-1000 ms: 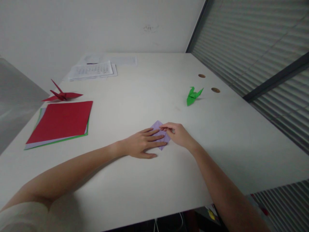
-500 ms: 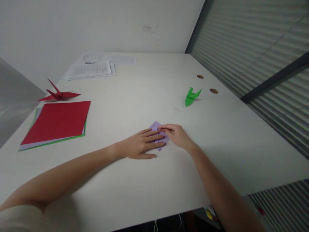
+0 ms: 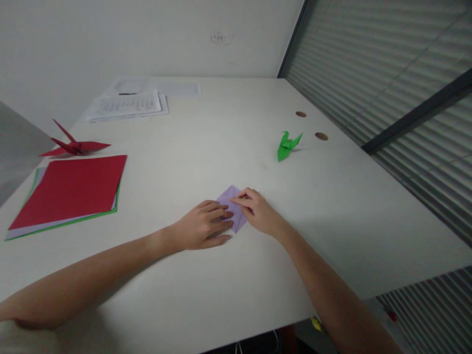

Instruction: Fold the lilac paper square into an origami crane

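A small folded lilac paper [image 3: 229, 196] lies flat on the white table [image 3: 206, 147] in front of me. My left hand [image 3: 201, 228] rests on its left part, fingers bent and pressing it down. My right hand [image 3: 258, 211] covers the paper's right side, with thumb and forefinger pinched on a flap near the paper's middle. Only the upper tip and lower corner of the paper show between the hands.
A stack of red, lilac and green sheets [image 3: 68, 191] lies at the left, with a red paper crane [image 3: 72, 145] behind it. A green folded crane [image 3: 287, 145] stands at the right near two brown discs [image 3: 320, 135]. Printed papers [image 3: 127, 104] lie at the back. Window blinds run along the right.
My left fingers have curled back from stretched-out to bent. My right hand's pinch has slid left toward the paper's middle. The view has shifted slightly.
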A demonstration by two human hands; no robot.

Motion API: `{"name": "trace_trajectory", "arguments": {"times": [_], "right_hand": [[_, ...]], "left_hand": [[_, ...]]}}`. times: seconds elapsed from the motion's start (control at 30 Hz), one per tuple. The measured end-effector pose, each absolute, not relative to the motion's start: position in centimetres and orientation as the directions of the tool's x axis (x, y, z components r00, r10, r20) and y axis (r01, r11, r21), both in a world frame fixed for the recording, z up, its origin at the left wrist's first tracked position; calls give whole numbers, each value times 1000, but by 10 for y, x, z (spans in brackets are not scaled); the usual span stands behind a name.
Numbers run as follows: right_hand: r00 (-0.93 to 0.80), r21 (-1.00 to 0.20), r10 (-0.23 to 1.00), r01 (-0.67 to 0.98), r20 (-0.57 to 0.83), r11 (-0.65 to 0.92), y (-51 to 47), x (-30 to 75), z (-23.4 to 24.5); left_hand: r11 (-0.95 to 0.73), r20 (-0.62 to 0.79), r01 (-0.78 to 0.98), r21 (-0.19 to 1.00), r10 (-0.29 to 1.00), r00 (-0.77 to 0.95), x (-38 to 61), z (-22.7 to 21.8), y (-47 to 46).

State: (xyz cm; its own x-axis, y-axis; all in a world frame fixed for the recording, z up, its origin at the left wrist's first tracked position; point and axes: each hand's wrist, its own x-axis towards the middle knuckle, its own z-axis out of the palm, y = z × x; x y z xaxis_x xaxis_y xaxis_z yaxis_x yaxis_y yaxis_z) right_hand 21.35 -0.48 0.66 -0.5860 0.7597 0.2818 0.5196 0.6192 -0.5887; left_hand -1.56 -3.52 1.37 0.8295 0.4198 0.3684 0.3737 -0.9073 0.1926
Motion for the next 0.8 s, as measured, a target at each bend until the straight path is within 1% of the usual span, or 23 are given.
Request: {"name": "trace_trajectory", "arguments": {"times": [0.1, 0.23, 0.33, 0.43, 0.53, 0.63, 0.8], "right_hand": [[-595, -567, 762, 545, 258, 618, -6, 211, 5], [-592, -582, 772, 552, 231, 598, -7, 211, 7], [-590, -605, 775, 538, 227, 587, -6, 211, 7], [-588, -625, 773, 517, 238, 585, -4, 212, 4], [-567, -632, 784, 518, 251, 577, -3, 213, 1], [-550, -639, 794, 520, 258, 568, -2, 214, 0], [-549, -619, 788, 525, 279, 585, -4, 214, 0]], "left_hand": [[-890, 378, 390, 238, 455, 807, -15, 13, -34], [-830, 443, 464, 310, 558, 702, -14, 9, -32], [-816, 416, 502, 287, 579, 702, -13, 8, -32], [-808, 326, 536, 245, 589, 739, -13, 9, -31], [-786, 253, 563, 256, 616, 746, -15, 10, -30], [-778, 255, 570, 264, 626, 737, -15, 10, -30], [-786, 291, 569, 242, 619, 730, -15, 8, -36]]}}
